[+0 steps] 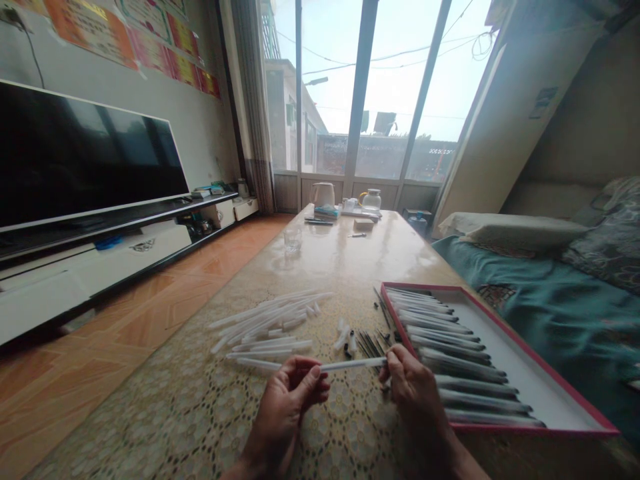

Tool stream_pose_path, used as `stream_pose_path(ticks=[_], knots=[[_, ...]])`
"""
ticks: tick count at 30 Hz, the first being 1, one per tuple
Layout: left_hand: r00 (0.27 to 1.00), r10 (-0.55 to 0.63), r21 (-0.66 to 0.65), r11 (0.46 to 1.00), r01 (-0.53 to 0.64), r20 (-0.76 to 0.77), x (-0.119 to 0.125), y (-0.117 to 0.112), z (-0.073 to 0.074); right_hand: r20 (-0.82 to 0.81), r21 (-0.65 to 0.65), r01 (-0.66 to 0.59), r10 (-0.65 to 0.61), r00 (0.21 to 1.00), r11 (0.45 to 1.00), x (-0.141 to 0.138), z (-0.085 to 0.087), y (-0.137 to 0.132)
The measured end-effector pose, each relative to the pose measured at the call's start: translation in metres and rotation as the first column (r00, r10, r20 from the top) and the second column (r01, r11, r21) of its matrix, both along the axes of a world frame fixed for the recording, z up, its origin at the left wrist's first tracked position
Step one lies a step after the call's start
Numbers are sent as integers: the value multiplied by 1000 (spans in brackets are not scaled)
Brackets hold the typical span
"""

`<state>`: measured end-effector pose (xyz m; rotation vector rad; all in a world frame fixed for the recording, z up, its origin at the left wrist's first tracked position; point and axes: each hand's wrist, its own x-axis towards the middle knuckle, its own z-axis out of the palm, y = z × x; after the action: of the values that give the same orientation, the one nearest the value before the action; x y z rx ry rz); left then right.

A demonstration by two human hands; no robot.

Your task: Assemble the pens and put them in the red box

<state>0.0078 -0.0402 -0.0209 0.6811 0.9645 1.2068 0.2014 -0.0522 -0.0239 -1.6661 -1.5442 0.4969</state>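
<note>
Left hand, white tube, right hand

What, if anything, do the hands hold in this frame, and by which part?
One white tube, held by its two ends: the left hand pinches one end, the right hand the other; its middle is bare.

A white electric kettle and a glass teapot are set at the far edge of the table, and a glass tumbler is placed near its left edge. A dark television is mounted above a low white cabinet along the left wall, under coloured posters. A pale cushion is laid on a teal cover beside the table's right edge.
</note>
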Motion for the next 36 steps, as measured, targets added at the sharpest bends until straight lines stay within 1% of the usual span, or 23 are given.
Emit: stream_pose_path(ticks=[2,3,4,6,8,11,12,14,16,17,18,19,20,21,22,23,24,26,27,28,31,34,36], knots=[[1000,6,9,1000,-5,-29,1,-1,-1,98,56,12,-18,995,998,1,-1,-1],[999,9,14,1000,-8,-42,2,-1,-1,156,98,-2,-14,988,995,0,-1,-1],[998,5,22,1000,-3,-56,2,-2,-2,217,138,-31,1,976,990,-1,0,-2],[996,-22,42,999,26,-91,2,-2,-3,343,184,-134,64,937,974,-4,2,-3],[991,-48,64,996,56,-126,2,-1,-4,451,168,-237,140,882,957,-6,5,-4],[983,-75,96,991,92,-170,3,3,-8,549,105,-337,228,804,936,-6,6,-4],[981,-73,105,990,93,-181,3,4,-9,569,87,-353,244,785,932,-5,5,-3],[978,-48,112,991,72,-201,3,4,-11,581,64,-348,248,775,935,-1,2,-1],[969,-19,109,993,47,-247,4,0,-8,565,62,-305,218,796,950,4,-4,2],[956,-30,112,992,65,-293,5,-4,-4,553,68,-273,192,811,960,6,-6,3],[932,-65,117,987,114,-357,5,-9,2,541,76,-242,164,825,967,7,-9,4],[892,-122,129,972,196,-435,6,-14,9,528,85,-212,137,838,973,9,-11,5],[830,-187,142,943,302,-526,7,-18,17,514,97,-182,107,851,979,10,-13,6],[748,-247,139,900,412,-615,9,-21,25,497,110,-154,80,864,982,11,-15,7],[651,-273,139,850,507,-708,10,-21,33,478,121,-135,61,876,983,11,-17,8],[548,-236,162,797,582,-803,11,-18,40,459,132,-122,48,887,984,11,-18,8],[455,-139,203,755,624,-880,12,-13,44,443,144,-114,39,896,983,12,-19,9],[275,123,280,701,656,-954,16,5,46,423,166,-107,27,906,980,12,-19,10],[245,170,292,705,646,-954,18,15,44,420,174,-108,25,907,979,12,-19,10],[231,196,300,709,638,-953,21,26,41,420,179,-106,22,907,978,13,-19,10],[202,237,311,712,630,-950,30,54,24,428,190,-98,8,904,977,13,-18,10],[196,251,318,720,616,-948,37,67,9,434,194,-95,1,901,977,13,-18,10],[211,250,327,728,603,-945,38,70,3,434,195,-99,5,901,976,13,-18,11]])
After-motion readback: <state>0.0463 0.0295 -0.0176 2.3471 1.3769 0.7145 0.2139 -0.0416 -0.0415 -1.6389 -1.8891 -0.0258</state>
